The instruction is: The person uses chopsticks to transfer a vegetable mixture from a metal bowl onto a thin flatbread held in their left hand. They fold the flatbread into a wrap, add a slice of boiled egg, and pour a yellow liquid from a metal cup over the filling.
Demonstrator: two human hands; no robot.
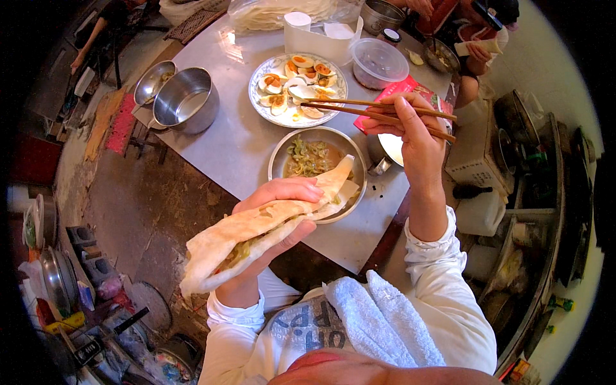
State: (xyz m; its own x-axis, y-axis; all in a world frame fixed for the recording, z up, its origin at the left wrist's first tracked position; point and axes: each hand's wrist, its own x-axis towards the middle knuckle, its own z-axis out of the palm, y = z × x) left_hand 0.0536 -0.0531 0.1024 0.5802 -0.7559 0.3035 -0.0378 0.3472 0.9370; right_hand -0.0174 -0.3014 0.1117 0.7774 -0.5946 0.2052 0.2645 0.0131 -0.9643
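My left hand (pixel 282 192) is wrapped round a folded flatbread (pixel 256 224) with green vegetable filling showing along its open side. The bread slants from my lap side up over the near part of a metal bowl (pixel 274 160) of cooked green vegetables (pixel 308 156). My right hand (pixel 410 128) grips a pair of wooden chopsticks (pixel 366 110). Their tips point left, at the egg pieces on a patterned plate (pixel 258 110). Halved eggs with orange yolks (pixel 303 61) cover this plate. Whether the tips touch an egg is hard to tell.
A steel pot (pixel 186 102) and a smaller metal bowl (pixel 154 80) stand at the table's left. Behind the plate are a lidded plastic tub (pixel 380 61) and bagged flatbreads (pixel 282 14). A metal mug (pixel 383 157) sits beneath my right hand. Another person's hand (pixel 478 52) holds bread at the far right.
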